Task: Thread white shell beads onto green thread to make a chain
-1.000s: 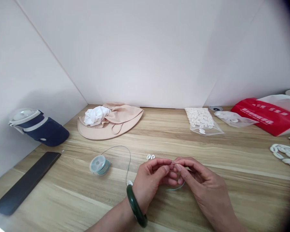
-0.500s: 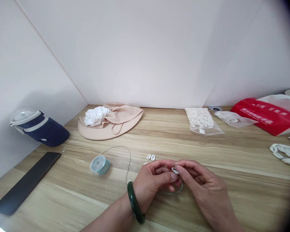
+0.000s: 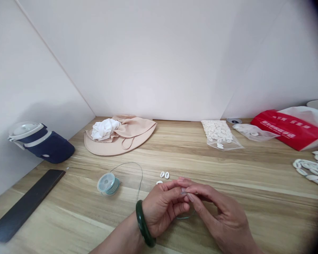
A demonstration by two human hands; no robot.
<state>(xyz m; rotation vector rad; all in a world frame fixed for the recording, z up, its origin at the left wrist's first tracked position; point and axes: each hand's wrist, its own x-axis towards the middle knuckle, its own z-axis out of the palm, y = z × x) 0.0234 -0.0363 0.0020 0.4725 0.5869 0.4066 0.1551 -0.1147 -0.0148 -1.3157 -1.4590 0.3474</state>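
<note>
My left hand (image 3: 165,204), with a green bangle (image 3: 145,224) on its wrist, pinches a small white cowrie shell (image 3: 183,190) between thumb and fingers. Most of that shell is covered by the fingertips. Thumb and forefinger of my right hand (image 3: 217,211) are closed against it on a thin cord, whose end I cannot make out. Part of the blue-green cord (image 3: 184,217) hangs in a loop below the hands. Its spool (image 3: 108,184) lies to the left, a strand curving from it toward my left wrist. Loose cowrie shells (image 3: 167,175) lie just beyond my left hand.
A clear bag of shells (image 3: 217,131), a smaller bag (image 3: 254,131) and a red bag (image 3: 288,128) are at the back right. Strung shells (image 3: 311,169) lie at the right edge. On the left are a beige hat (image 3: 122,146), a blue jug (image 3: 53,146) and a dark flat bar (image 3: 26,204).
Both hands have shifted slightly left, and the fingertips now cover more of the shell. The right thumb and forefinger have moved from the shell's face to its edge.
</note>
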